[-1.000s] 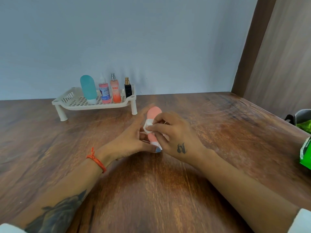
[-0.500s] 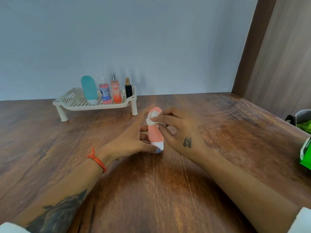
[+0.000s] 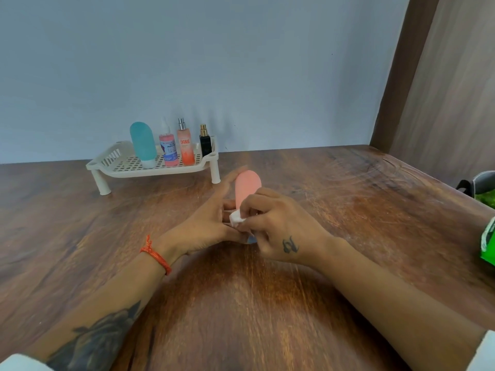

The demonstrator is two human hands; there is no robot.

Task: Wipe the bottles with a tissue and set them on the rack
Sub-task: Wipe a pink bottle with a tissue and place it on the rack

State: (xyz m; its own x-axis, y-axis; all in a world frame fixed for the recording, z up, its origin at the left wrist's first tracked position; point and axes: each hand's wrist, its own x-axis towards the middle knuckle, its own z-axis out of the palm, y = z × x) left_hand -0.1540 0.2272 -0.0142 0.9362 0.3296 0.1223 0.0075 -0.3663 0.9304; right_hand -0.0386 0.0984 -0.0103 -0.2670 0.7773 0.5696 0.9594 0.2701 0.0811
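**Pink bottle gets its wipe-down in front of the rack**

Here is the soft pink rounded plastic bottle (image 3: 248, 186), standing cap-down on the brown wooden worktop (image 3: 334, 199), just in front of the white slotted plastic rack (image 3: 120, 162) and a little to its right. The left hand (image 3: 211, 223) steadies it from the side, fingers stretched up along the body and thumb curled in at the base, so the grip is a light hold on the bottle, most likely to stop it tipping or sliding under the rubbing. The right hand (image 3: 278, 228) pinches the small folded white tissue (image 3: 235, 217) between curled fingers and presses it against the bottle's lower half, where the cap end sits hidden behind the fingers.

On the rack stand four bottles in a row: a teal rounded bottle (image 3: 143, 144) at the left, then a pink spray bottle with a blue label (image 3: 168, 151), an orange mist bottle (image 3: 185, 147) and a small black perfume bottle (image 3: 205, 143) at the rack's right end. The rack's left part is bare mesh, so there is room for the pink one once wiping finishes; this looks like the last bottle to go.
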